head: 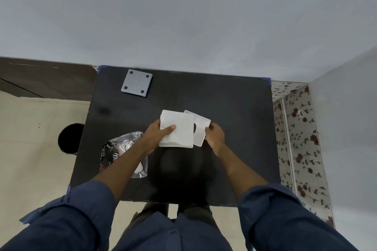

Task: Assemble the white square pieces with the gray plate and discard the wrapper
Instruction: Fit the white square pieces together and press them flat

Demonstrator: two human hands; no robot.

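Over the middle of the black table my left hand grips a stack of white square pieces, thumb on top. Beside it my right hand pinches a thinner white square piece by its right edge; this piece has a dark notch on its left side and partly slips under the stack. The gray plate, square with a dark hole near each corner, lies flat at the table's far left. A crumpled clear wrapper with dark print lies under my left forearm.
A round black bin stands on the pale floor left of the table. The far edge of the table meets a plain wall. A floral curtain hangs to the right, next to another wall.
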